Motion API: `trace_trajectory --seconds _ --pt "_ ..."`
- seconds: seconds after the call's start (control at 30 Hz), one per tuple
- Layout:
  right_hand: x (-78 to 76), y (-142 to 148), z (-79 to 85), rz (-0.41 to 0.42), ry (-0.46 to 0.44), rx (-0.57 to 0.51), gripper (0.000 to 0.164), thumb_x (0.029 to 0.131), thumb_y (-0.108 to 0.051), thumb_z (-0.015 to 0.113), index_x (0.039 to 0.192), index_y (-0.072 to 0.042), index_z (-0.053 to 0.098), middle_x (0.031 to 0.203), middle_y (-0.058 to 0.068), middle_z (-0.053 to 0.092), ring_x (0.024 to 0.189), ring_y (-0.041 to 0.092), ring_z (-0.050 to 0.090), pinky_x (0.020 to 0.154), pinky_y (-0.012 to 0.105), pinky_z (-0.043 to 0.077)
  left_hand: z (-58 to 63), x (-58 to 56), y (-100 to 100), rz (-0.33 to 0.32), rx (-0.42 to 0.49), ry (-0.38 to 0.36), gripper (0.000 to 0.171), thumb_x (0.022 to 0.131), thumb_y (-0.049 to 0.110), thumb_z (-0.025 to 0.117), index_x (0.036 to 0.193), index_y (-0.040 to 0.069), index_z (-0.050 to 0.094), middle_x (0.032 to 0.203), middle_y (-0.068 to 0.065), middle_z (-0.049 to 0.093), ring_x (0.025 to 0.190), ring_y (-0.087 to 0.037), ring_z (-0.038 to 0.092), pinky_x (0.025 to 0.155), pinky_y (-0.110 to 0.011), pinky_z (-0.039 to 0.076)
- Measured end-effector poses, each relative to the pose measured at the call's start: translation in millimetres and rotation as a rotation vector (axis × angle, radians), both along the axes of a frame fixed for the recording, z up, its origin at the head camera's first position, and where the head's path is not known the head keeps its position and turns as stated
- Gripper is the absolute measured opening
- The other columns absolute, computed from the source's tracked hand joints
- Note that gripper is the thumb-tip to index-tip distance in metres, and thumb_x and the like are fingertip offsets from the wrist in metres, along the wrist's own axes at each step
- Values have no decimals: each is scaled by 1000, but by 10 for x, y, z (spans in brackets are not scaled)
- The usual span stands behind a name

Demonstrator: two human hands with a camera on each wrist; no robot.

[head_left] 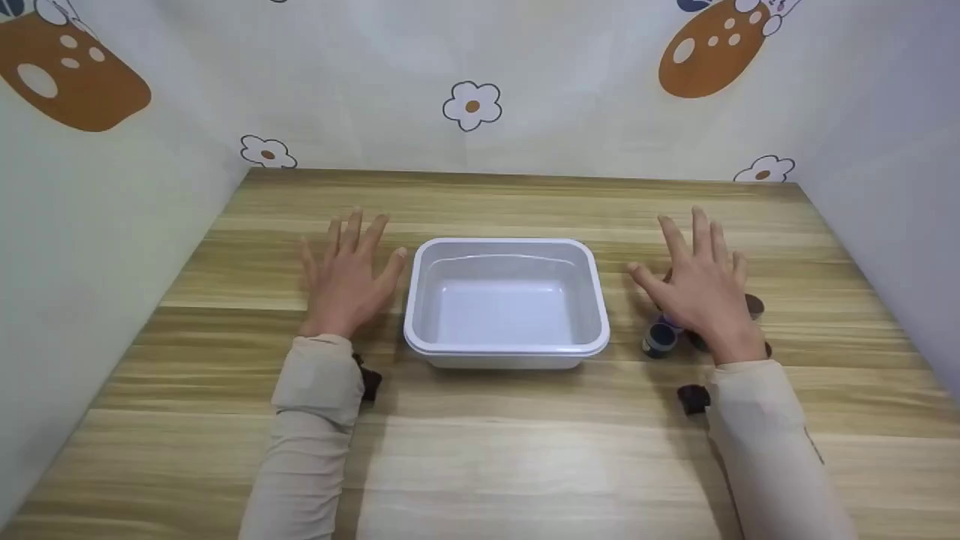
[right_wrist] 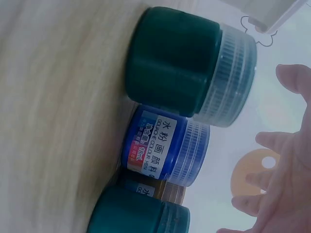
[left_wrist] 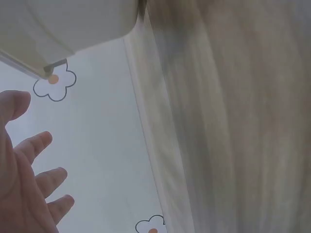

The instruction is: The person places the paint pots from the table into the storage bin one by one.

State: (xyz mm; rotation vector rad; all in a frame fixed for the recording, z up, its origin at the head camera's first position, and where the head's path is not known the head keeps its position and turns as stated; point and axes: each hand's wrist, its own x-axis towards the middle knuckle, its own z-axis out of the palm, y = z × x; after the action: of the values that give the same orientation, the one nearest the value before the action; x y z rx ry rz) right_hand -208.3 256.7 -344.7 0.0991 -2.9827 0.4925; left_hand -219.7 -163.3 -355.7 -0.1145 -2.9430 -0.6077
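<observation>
A white rectangular plastic basin point(head_left: 508, 350) stands in the middle of the wooden table, with nothing in it. To its left my left hand point(head_left: 349, 289) is spread palm down, fingers apart and holding nothing. My right hand point(head_left: 701, 292) is spread likewise on the other side, above a cluster of small gouache paint jars that it partly hides. In the right wrist view a dark green jar point(right_wrist: 172, 60), a blue jar point(right_wrist: 153, 141) with a printed label and a teal jar point(right_wrist: 129, 211) stand close together under clear ribbed lids. A brownish jar shows between them.
The wooden table point(head_left: 480, 450) meets a pale wall covering point(head_left: 570, 112) with flower prints at the back. Side walls point(head_left: 90, 247) border it left and right. A dark jar point(head_left: 660, 340) and a brown-topped jar point(head_left: 754, 306) show beside the right hand.
</observation>
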Motion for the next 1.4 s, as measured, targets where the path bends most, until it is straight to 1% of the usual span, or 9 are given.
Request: trace_trajectory --seconds 0.13,0.23,0.4,0.53,0.77,0.9,1.0,1.13,1.4 --pt "-4 12 1 9 -7 -16 89 93 -70 44 160 -17 17 164 23 -4 148 50 1 108 80 3 -19 46 43 -45 111 8 65 102 53 37 157 20 29 165 -13 15 152 -36 6 117 -64 -11" --pt "1 32 4 12 -19 -32 91 92 -71 43 159 -16 18 164 23 -4 148 50 2 109 79 5 -28 106 67 -100 236 -15 64 103 51 39 157 19 30 164 -13 20 152 -34 13 121 -61 1" --pt "1 90 36 14 -52 -55 93 91 -72 45 159 -14 19 164 23 -4 147 52 3 110 78 5 -18 198 78 -195 483 -113 63 102 46 47 157 20 28 158 -13 33 147 -32 29 118 -56 27" --pt "-4 148 69 19 -74 -73 92 92 -70 47 158 -11 22 163 25 -1 145 56 7 110 77 7 -48 230 79 -253 665 -197 66 101 35 55 157 17 25 153 -17 41 141 -33 39 115 -51 36" --pt "-19 289 100 70 -58 -128 65 95 -34 63 145 2 43 158 32 17 139 58 20 110 74 19 -116 279 69 -308 867 -283 65 100 19 58 157 14 25 152 -21 41 137 -35 44 107 -45 45" --pt "-25 344 69 108 -51 -141 46 93 -19 66 131 6 57 144 34 39 130 54 37 107 69 29 -158 289 51 -300 886 -317 65 100 18 59 156 17 28 149 -21 44 135 -35 47 104 -46 48" --pt "-32 354 35 134 -36 -134 32 90 -16 70 114 4 67 120 29 58 110 46 51 97 61 38 -189 302 42 -291 864 -310 64 99 17 60 156 17 30 147 -23 45 134 -36 48 106 -47 46" --pt "-40 362 1 132 -27 -126 23 86 -18 75 101 0 71 101 20 64 96 37 49 85 49 34 -203 308 43 -278 837 -298 64 99 17 60 156 17 31 145 -25 47 133 -37 49 107 -48 45" --pt "-63 420 -58 55 -101 -159 43 96 -17 62 133 4 53 136 33 42 117 51 47 99 62 41 -208 306 62 -268 821 -301 65 99 19 60 156 20 30 142 -23 52 130 -33 53 105 -46 47"
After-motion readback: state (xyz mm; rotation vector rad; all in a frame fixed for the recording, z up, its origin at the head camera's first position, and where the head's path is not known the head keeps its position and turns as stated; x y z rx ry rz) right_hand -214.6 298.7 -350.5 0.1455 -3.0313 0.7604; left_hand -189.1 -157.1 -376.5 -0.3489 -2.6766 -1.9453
